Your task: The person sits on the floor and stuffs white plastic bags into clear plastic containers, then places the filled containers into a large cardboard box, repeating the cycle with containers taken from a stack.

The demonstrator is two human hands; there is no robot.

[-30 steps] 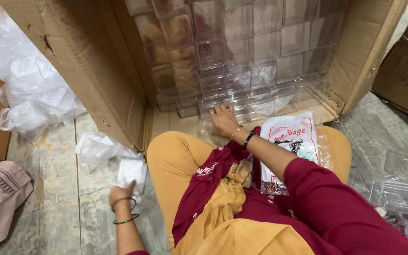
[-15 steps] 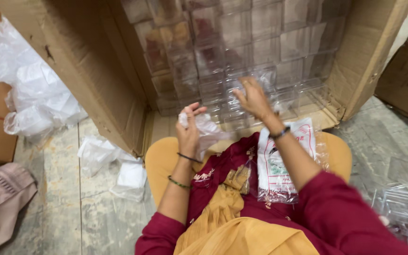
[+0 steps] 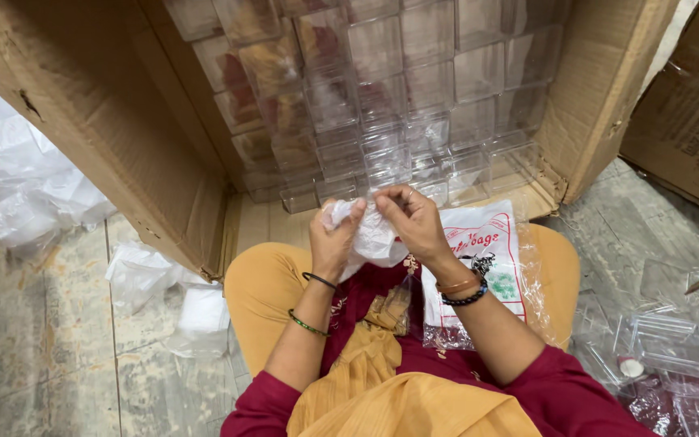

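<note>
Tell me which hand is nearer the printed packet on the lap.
Right. The right hand sits just above the printed packet, its wrist over it; the left hand is farther left.

Both forearms raised in front of chest, elbows bent, wrists close together. Left hand (image 3: 335,239) and right hand (image 3: 414,220) meet at fingertips, fingers curled in a pinch. Bangles on both wrists; red sleeves.

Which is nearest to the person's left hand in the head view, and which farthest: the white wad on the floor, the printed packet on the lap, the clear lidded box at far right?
1. Printed packet, on the lap, just right of the left hand.
2. White wad, on the floor to the left.
3. Clear lidded box, floor at far right.
</note>
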